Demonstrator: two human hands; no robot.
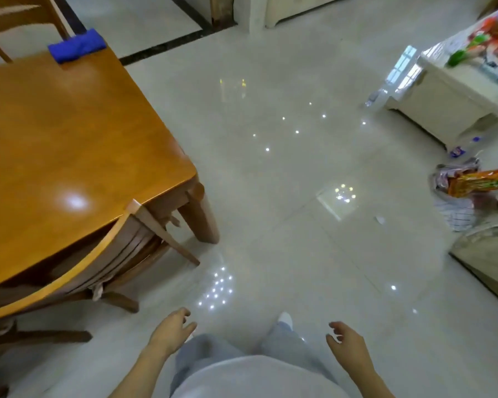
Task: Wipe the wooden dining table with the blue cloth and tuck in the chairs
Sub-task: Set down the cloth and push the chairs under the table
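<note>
Blue cloth (76,45) lies on far corner of wooden table (69,124), near chair (69,271) tucked in; left hand (171,330) & right hand (347,340) hang empty, loosely open, so rec. walking round, gripping cloth flat w/ one hand

Both hands, left (171,330) and right (347,341), low, apart, empty, fingers loosely curled.

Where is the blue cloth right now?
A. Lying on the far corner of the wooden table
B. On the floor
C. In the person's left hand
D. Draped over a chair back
A: the blue cloth lies on the far corner of the wooden table, while the left hand and right hand hold nothing.
</note>
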